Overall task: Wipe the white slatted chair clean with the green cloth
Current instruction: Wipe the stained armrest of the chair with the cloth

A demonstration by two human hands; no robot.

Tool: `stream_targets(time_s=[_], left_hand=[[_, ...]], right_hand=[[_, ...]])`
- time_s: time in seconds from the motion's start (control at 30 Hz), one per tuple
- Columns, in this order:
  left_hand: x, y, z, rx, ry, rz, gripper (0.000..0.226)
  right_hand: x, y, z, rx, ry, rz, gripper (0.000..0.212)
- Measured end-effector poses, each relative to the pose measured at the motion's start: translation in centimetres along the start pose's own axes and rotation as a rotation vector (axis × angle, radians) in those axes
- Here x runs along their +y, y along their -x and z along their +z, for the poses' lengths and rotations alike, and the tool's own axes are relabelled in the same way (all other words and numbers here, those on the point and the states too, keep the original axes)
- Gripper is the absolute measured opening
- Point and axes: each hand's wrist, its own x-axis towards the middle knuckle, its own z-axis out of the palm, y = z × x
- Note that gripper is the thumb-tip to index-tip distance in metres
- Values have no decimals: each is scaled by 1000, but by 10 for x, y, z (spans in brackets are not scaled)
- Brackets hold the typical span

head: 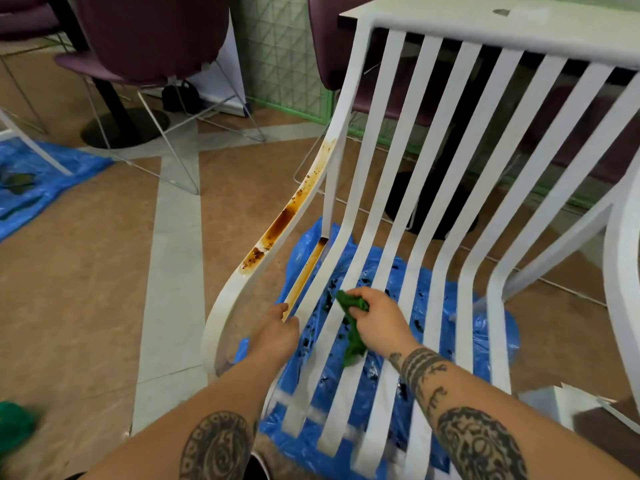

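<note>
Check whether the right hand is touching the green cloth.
Touching: the head view shows the right hand gripping the green cloth, fingers curled round its top.

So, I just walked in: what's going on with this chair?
A person is wiping the white slatted chair. Their right hand grips the green cloth over the seat slats, while the left hand holds a slat at the seat's left side. Brown stains on the left armrest are not yet wiped. A blue plastic sheet lies under the chair.
</note>
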Motion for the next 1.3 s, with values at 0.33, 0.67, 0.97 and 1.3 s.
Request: stream_targets(time_s=[0.33,0.67,0.97,1.3], left_hand=[[-8,-47,30,63,70,34,38],[-16,-58,39,150,62,29,34],[-8,-43,31,115,59,39,51],[0,27,10,121,182,100,43]], right_hand=[[9,-115,-19,156,227,-13,37],[26,-141,-7,87,348,-37,46],[14,-40,18,-119,332,-122,62],[-13,51,20,-398,198,-49,38]])
